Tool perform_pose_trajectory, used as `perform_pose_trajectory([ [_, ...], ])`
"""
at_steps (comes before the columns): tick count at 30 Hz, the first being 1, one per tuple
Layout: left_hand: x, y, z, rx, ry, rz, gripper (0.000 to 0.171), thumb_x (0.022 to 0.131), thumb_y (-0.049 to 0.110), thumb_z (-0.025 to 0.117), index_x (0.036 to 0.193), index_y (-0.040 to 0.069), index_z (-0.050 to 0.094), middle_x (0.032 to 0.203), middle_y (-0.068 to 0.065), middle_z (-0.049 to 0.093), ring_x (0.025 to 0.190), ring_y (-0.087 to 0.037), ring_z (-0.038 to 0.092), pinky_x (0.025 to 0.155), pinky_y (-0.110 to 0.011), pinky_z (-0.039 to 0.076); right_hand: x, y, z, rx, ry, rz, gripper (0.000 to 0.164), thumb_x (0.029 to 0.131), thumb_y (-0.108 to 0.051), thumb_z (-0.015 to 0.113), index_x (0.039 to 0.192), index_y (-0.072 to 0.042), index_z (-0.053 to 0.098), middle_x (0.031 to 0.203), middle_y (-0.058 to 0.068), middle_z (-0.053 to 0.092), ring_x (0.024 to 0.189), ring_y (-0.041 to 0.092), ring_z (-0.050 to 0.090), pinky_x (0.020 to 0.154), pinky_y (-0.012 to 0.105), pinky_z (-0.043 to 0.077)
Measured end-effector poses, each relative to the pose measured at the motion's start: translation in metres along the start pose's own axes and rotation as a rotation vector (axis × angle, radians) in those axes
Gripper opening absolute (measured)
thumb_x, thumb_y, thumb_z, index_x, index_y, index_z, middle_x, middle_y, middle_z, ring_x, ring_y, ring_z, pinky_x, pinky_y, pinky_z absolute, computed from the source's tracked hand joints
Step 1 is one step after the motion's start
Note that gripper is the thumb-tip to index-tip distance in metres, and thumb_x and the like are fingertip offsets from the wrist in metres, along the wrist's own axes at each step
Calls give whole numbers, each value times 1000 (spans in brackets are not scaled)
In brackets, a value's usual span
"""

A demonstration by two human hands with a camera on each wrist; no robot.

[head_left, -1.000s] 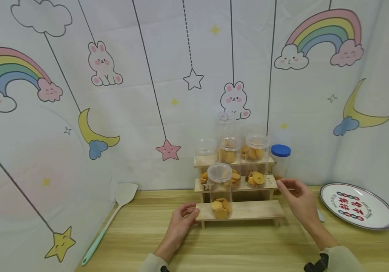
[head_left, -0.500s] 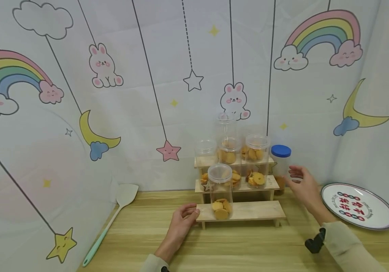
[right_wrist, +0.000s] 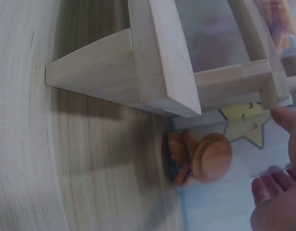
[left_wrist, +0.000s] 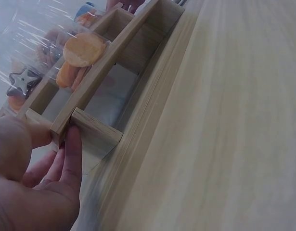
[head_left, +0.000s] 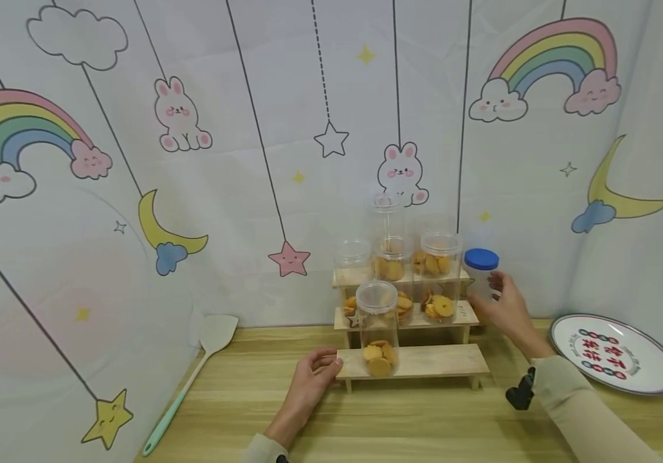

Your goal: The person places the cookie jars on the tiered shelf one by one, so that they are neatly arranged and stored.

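My left hand (head_left: 309, 379) pinches the left end of the lowest wooden shelf (head_left: 441, 360), thumb above and fingers beneath, as the left wrist view shows. On this shelf a clear jar (head_left: 377, 325) with cookies stands upright. At the back right, my right hand (head_left: 507, 312) is at the jar with the blue lid (head_left: 481, 259), its thumb across the front and its fingers by the right side. In the right wrist view, cookies (right_wrist: 212, 159) sit in the jar's base, below the spread thumb and fingers. I cannot tell whether the fingers grip the jar.
More clear jars with cookies stand on the wooden shelves (head_left: 339, 318) behind. A white spatula (head_left: 219, 331) with a green handle lies at left. An oval plate (head_left: 655, 373) with red lettering lies at right. A printed cloth (head_left: 238, 283) hangs behind the wooden table (head_left: 238, 405).
My right hand has left the right end of the middle shelf, swung out to the right, then come in against the blue-lidded jar. My left hand stays at the lowest shelf.
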State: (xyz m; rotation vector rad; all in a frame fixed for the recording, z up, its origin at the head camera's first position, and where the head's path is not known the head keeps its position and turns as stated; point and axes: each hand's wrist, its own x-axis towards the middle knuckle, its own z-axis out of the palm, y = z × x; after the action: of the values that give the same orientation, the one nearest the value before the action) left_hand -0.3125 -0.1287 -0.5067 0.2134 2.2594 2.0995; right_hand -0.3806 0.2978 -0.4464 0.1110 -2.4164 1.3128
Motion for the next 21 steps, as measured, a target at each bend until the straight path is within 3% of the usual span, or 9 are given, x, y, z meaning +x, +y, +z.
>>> perform_pose_trajectory([
  [6,2,-2,0,5,-3,-11,48,97,26,69,135,-1,56,119,-18,66,98,-13,65,81,-30,61,1,4,2,-14,45,-19,81,94,-34,71,149,7,29,145,32,44,133,48,42,111,63,37],
  [11,3,-3,0,7,-2,-5,48,97,25,69,134,-2,55,120,-19,66,99,-14,65,83,-30,61,-1,9,1,-55,96,-22,83,90,-45,74,146,3,36,139,27,51,128,44,46,108,63,37],
  [21,4,-4,-1,20,-1,-7,51,96,29,70,136,0,55,122,-17,66,100,-14,65,85,-33,60,-21,9,-8,-62,169,-56,81,85,-44,79,142,0,42,133,23,55,126,40,47,102,60,39],
])
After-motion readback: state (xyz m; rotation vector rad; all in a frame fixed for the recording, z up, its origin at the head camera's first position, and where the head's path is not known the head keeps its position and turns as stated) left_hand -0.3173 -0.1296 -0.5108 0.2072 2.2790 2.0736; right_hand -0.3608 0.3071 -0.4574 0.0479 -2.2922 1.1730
